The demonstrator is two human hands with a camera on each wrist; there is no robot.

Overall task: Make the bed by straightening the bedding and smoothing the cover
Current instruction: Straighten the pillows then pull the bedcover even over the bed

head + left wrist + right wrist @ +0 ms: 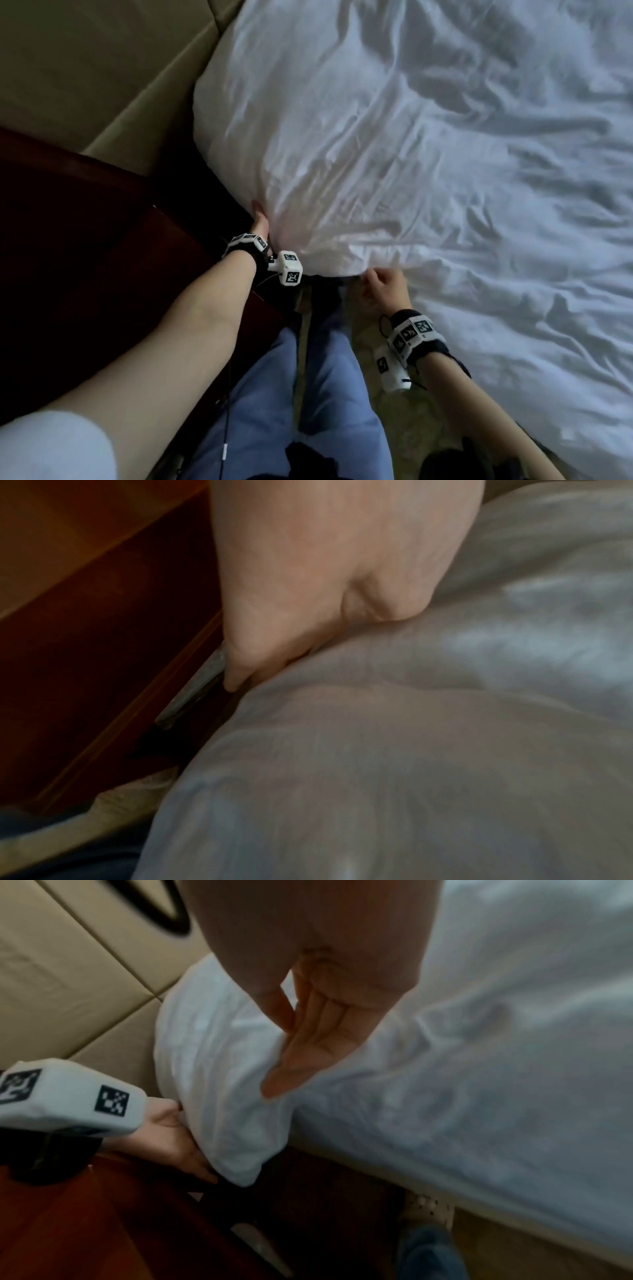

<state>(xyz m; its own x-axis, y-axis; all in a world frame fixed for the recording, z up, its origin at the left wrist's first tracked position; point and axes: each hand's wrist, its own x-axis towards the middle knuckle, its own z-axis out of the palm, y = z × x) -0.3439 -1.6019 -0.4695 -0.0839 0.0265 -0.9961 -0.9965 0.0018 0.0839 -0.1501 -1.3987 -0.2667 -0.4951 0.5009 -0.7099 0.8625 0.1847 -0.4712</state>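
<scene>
A plump white pillow (308,120) lies at the head of the bed against the headboard. My left hand (259,219) presses flat against its near left side, fingers straight and slipped down between the pillow (377,750) and the nightstand; its fingertips are hidden. My right hand (383,287) is at the pillow's near corner, where it meets the rumpled white cover (513,240). In the right wrist view the right hand (308,1042) has straight fingers held together, touching the seam between pillow (212,1069) and cover (479,1096), with no fabric gripped. The left hand (171,1137) shows there too.
A dark red-brown wooden nightstand (85,257) stands close to the left of the pillow. Behind it is a beige padded headboard (85,68). My legs in blue trousers (325,394) stand in the narrow gap beside the mattress side (514,1245).
</scene>
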